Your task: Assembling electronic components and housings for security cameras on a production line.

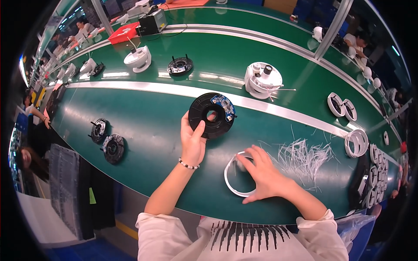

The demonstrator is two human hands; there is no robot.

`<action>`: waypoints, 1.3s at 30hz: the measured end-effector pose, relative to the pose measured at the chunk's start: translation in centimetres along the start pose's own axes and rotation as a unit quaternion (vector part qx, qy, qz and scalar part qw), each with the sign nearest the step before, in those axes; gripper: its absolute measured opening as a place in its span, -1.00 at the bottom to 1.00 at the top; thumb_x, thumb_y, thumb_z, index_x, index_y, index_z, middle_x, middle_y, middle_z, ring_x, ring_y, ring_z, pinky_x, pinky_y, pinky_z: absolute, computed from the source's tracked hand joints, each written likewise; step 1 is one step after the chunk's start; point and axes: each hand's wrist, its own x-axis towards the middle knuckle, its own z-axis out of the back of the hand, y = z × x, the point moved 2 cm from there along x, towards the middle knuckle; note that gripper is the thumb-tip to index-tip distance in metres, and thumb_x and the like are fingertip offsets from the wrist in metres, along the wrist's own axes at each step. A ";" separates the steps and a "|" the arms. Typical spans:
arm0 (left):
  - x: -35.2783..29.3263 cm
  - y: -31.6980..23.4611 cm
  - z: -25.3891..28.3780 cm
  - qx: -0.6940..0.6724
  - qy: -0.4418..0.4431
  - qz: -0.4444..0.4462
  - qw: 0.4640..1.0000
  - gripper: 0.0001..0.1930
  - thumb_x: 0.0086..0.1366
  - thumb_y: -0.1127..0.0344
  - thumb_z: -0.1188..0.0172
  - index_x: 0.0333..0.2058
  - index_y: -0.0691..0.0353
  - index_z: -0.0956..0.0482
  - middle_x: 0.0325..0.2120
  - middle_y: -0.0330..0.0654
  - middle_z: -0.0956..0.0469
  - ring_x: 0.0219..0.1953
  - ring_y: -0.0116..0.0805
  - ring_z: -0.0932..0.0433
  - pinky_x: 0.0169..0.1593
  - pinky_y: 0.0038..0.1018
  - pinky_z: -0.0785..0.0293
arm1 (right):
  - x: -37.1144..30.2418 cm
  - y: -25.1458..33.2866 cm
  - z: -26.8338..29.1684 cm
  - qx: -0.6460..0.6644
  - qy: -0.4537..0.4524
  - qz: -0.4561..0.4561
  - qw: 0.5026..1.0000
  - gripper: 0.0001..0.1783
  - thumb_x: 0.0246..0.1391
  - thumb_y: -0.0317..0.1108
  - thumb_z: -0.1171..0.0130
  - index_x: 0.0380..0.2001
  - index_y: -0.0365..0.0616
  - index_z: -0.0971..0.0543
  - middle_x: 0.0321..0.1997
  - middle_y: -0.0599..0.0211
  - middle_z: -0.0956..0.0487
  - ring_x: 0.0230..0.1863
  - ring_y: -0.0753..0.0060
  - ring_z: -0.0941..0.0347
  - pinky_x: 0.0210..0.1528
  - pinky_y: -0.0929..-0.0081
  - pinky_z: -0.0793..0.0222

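Note:
Raised over the green bench, a black round plastic base point(202, 116) with a blue circuit board point(224, 107) along its upper right side is gripped at its lower left rim by my left hand point(193, 141). The thumb of that hand lies on the disc's face, near its centre hole. My right hand point(266, 176) spans a white plastic ring point(228, 179), with fingers at the top and thumb at the lower side. The ring is tilted, and its right part is hidden behind the hand.
Thin white strips point(305, 158) lie heaped right of my right hand. Two black round bases point(114, 148) rest at left. Stacked white rings point(356, 143) stand at right. Across a metal rail point(174, 90), the far belt carries white camera-like housings point(262, 80). People sit farther off.

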 end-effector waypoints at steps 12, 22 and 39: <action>-3.0 2.5 -2.2 -0.005 0.108 0.115 0.987 -0.48 0.20 0.33 0.16 0.11 0.22 0.10 0.04 -0.11 -0.10 0.10 -0.26 -0.09 0.12 -0.34 -0.03 | 5.4 -0.9 2.0 0.132 -0.364 -0.121 0.914 0.23 -0.66 0.05 -0.40 0.08 -0.27 0.03 0.10 -0.03 -0.05 0.11 0.03 0.01 0.11 0.25 0.02; -1.3 0.9 -1.7 -0.169 0.093 0.340 0.920 -0.31 0.13 -0.23 0.35 0.00 0.27 -0.16 -0.07 -0.03 -0.26 -0.03 -0.15 -0.28 0.03 -0.24 -0.21 | 5.2 0.2 1.3 0.229 -0.289 -0.047 0.928 0.25 -0.63 0.02 -0.40 0.08 -0.35 0.08 0.12 -0.16 0.01 0.13 -0.10 0.08 0.13 0.14 0.10; -2.1 0.5 -2.4 -0.224 0.080 0.410 0.880 -0.26 0.07 -0.35 0.46 -0.07 0.16 -0.29 -0.19 -0.08 -0.40 -0.16 -0.15 -0.40 -0.08 -0.24 -0.32 | 4.9 1.2 1.6 0.115 -0.237 0.046 0.964 0.12 -0.69 -0.13 -0.38 0.04 -0.26 -0.05 0.13 -0.09 0.06 0.12 -0.13 0.08 0.03 0.05 0.00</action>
